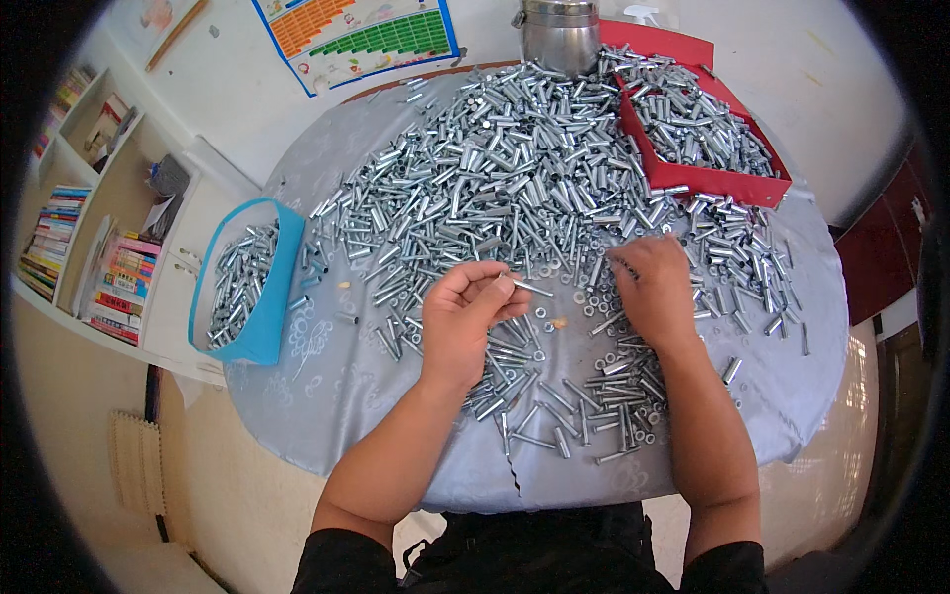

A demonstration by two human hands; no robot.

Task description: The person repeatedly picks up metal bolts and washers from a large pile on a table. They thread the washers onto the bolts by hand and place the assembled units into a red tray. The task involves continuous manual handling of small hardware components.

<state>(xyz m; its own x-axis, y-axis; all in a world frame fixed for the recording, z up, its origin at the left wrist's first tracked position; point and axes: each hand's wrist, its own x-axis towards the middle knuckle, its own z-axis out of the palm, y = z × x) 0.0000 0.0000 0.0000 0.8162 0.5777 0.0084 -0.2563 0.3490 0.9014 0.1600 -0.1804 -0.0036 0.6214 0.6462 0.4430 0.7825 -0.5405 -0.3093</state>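
Observation:
My left hand is closed, with a slim metal bolt pinched between thumb and fingers. The bolt's shank points right, above the tablecloth. My right hand is bent over the near edge of the big heap of metal sleeves and bolts. Its fingers are curled down and mostly hidden, so I cannot make out what is in them. Loose nuts lie between the hands. Bolts and sleeves are scattered on the cloth between my forearms.
A blue bin holding metal sleeves stands on the left of the round, cloth-covered table. At the far right is a red box full of sleeves. A steel pot stands at the back. Bookshelves are at the left.

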